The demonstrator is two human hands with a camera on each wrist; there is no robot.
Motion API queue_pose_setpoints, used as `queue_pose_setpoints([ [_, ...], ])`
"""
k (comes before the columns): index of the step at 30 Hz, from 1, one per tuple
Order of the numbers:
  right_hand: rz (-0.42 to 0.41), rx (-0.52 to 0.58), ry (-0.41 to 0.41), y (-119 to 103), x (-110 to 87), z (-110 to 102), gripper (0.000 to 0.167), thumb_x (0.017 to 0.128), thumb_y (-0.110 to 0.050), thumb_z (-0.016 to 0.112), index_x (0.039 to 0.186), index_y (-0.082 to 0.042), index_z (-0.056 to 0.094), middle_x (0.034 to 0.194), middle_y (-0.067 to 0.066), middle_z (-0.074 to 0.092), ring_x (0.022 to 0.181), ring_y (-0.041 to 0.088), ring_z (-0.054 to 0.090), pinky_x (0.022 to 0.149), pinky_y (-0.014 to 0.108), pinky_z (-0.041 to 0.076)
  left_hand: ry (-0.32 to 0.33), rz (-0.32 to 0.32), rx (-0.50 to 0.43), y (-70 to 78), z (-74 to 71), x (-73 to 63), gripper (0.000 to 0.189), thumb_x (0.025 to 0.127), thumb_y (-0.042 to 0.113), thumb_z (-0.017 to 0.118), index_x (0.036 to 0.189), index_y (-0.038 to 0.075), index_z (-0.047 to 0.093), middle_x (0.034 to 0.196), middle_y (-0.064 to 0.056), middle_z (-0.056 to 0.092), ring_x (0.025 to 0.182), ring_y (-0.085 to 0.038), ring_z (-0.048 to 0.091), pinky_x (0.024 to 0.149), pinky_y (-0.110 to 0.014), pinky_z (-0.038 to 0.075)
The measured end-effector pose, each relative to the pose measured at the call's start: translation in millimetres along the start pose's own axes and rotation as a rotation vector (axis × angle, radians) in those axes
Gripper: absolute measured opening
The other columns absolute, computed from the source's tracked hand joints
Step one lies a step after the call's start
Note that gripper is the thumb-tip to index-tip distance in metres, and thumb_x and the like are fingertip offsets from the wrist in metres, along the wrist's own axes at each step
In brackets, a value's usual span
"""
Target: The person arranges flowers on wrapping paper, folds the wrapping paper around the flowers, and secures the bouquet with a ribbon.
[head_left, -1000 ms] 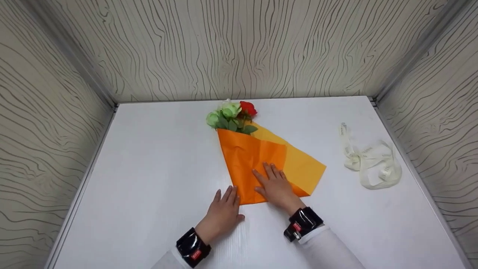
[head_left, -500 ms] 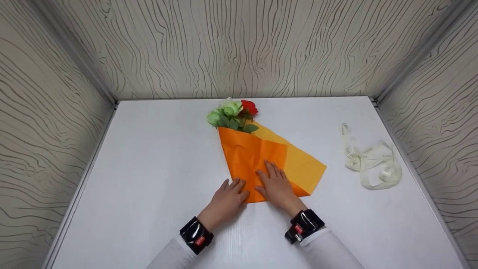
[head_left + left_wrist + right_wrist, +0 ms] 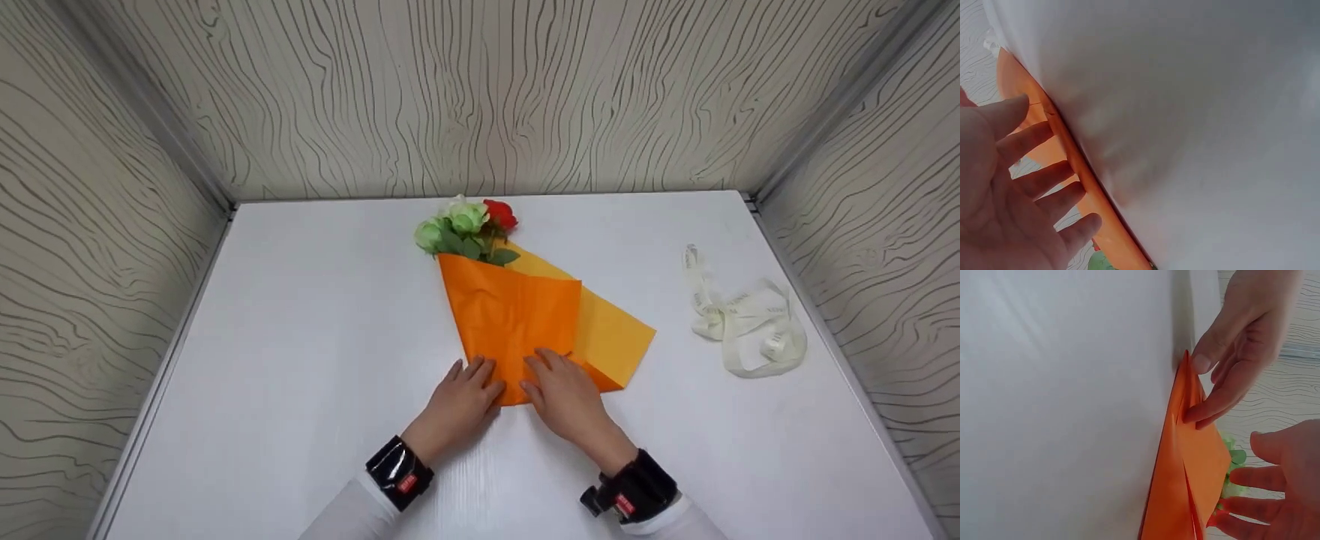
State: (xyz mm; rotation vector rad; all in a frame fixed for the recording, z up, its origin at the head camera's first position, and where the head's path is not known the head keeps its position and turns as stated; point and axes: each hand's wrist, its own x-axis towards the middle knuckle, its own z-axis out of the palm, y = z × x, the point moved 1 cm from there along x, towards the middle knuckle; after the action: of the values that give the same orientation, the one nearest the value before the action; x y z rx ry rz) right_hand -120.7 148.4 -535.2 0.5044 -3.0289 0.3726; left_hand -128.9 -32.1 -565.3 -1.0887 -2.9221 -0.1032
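Observation:
A bouquet with pale green roses point(image 3: 466, 216) and a red rose point(image 3: 500, 215) lies in wrapping paper, orange point(image 3: 491, 300) on the folded-over side and yellow point(image 3: 615, 334) on the inner side. The stems are hidden under the orange fold. My left hand point(image 3: 459, 397) rests its fingers on the paper's lower left edge; in the left wrist view its fingertips meet the orange edge point(image 3: 1081, 163). Just right of it, my right hand point(image 3: 568, 397) has bent fingers touching the lower part of the fold. From the right wrist view, the right hand's fingers point(image 3: 1255, 478) look extended and apart.
A cream printed ribbon point(image 3: 750, 326) lies loosely looped on the right side of the white table point(image 3: 315, 337). Wood-grain patterned panels point(image 3: 480, 97) enclose the table at the back and both sides.
My left hand has moved right, from the paper's edge onto its lower corner. The right hand has slid back toward me with fingers more bent, and the fold's upper right corner has lifted slightly.

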Motion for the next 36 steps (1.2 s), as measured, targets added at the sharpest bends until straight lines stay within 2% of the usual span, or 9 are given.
queue_pose_setpoints([
  [2, 0.051, 0.046, -0.021, 0.1, -8.9, -2.5, 0.037, 0.084, -0.035, 0.059, 0.109, -0.008, 0.060, 0.100, 0.005, 0.057, 0.086, 0.019, 0.055, 0.076, 0.034, 0.046, 0.002, -0.008, -0.012, 0.2, 1.0, 0.6, 0.039, 0.086, 0.039, 0.054, 0.121, 0.021, 0.055, 0.133, -0.010, 0.040, 0.123, -0.029, 0.034, 0.098, -0.050, 0.026],
  [5, 0.165, 0.082, -0.079, 3.6, -20.0, -4.1, 0.027, 0.083, -0.035, 0.061, 0.092, -0.010, 0.062, 0.070, -0.001, 0.053, 0.059, 0.015, 0.050, 0.054, 0.028, 0.045, 0.001, -0.014, -0.028, 0.9, 1.8, 2.6, 0.041, 0.086, 0.039, 0.055, 0.123, 0.023, 0.052, 0.134, -0.011, 0.038, 0.124, -0.030, 0.032, 0.098, -0.051, 0.024],
  [10, 0.335, 0.053, -0.117, 13.5, -32.5, -3.2, 0.024, 0.080, -0.034, 0.064, 0.083, -0.011, 0.057, 0.055, -0.001, 0.041, 0.049, 0.015, 0.042, 0.047, 0.027, 0.041, -0.008, -0.013, -0.027, 2.5, 2.1, 6.3, 0.043, 0.086, 0.041, 0.054, 0.126, 0.025, 0.050, 0.135, -0.012, 0.036, 0.125, -0.031, 0.029, 0.099, -0.052, 0.022],
  [12, 0.307, 0.041, -0.071, 15.8, -34.9, -0.7, 0.025, 0.080, -0.032, 0.065, 0.087, -0.010, 0.057, 0.062, -0.001, 0.043, 0.054, 0.015, 0.044, 0.052, 0.028, 0.044, -0.014, -0.014, -0.017, 3.2, 2.1, 6.9, 0.045, 0.086, 0.042, 0.054, 0.127, 0.024, 0.049, 0.136, -0.012, 0.035, 0.126, -0.030, 0.027, 0.099, -0.052, 0.021],
  [15, 0.168, 0.040, -0.022, 16.6, -36.5, 4.9, 0.033, 0.080, -0.031, 0.065, 0.102, -0.007, 0.059, 0.086, 0.002, 0.053, 0.075, 0.018, 0.051, 0.069, 0.032, 0.047, -0.027, -0.015, 0.015, 4.4, 2.2, 7.2, 0.049, 0.085, 0.045, 0.052, 0.128, 0.023, 0.047, 0.137, -0.012, 0.032, 0.128, -0.029, 0.025, 0.100, -0.051, 0.020],
  [18, 0.013, 0.046, -0.076, 16.7, -38.4, 12.8, 0.046, 0.083, -0.034, 0.060, 0.122, -0.011, 0.052, 0.121, 0.006, 0.048, 0.107, 0.023, 0.046, 0.090, 0.043, 0.038, -0.061, -0.003, 0.051, 6.3, 2.7, 6.5, 0.054, 0.085, 0.048, 0.050, 0.131, 0.020, 0.044, 0.140, -0.010, 0.029, 0.129, -0.027, 0.022, 0.100, -0.050, 0.020],
  [21, -0.061, 0.029, -0.173, 18.8, -42.3, 19.5, 0.055, 0.086, -0.041, 0.053, 0.133, -0.014, 0.041, 0.139, 0.007, 0.034, 0.126, 0.027, 0.029, 0.098, 0.052, 0.023, -0.103, 0.011, 0.064, 8.6, 3.0, 5.6, 0.060, 0.086, 0.051, 0.047, 0.135, 0.017, 0.040, 0.142, -0.008, 0.026, 0.131, -0.025, 0.020, 0.101, -0.050, 0.020],
  [30, 0.021, -0.010, -0.269, 41.8, -54.6, 16.6, 0.061, 0.087, -0.050, 0.043, 0.139, -0.021, 0.029, 0.145, 0.000, 0.020, 0.132, 0.023, 0.016, 0.098, 0.059, 0.010, -0.150, 0.014, 0.073, 9.1, 2.1, 6.0, 0.064, 0.086, 0.055, 0.041, 0.138, 0.017, 0.033, 0.144, -0.006, 0.022, 0.132, -0.023, 0.016, 0.102, -0.049, 0.017],
  [36, 0.088, -0.013, -0.244, 75.1, -70.0, 8.7, 0.063, 0.089, -0.048, 0.042, 0.140, -0.014, 0.027, 0.145, 0.005, 0.019, 0.131, 0.024, 0.018, 0.096, 0.062, 0.007, -0.186, 0.002, 0.054, 8.3, 2.7, 4.8, 0.067, 0.086, 0.056, 0.040, 0.139, 0.017, 0.029, 0.145, -0.005, 0.020, 0.132, -0.023, 0.015, 0.103, -0.048, 0.014],
])
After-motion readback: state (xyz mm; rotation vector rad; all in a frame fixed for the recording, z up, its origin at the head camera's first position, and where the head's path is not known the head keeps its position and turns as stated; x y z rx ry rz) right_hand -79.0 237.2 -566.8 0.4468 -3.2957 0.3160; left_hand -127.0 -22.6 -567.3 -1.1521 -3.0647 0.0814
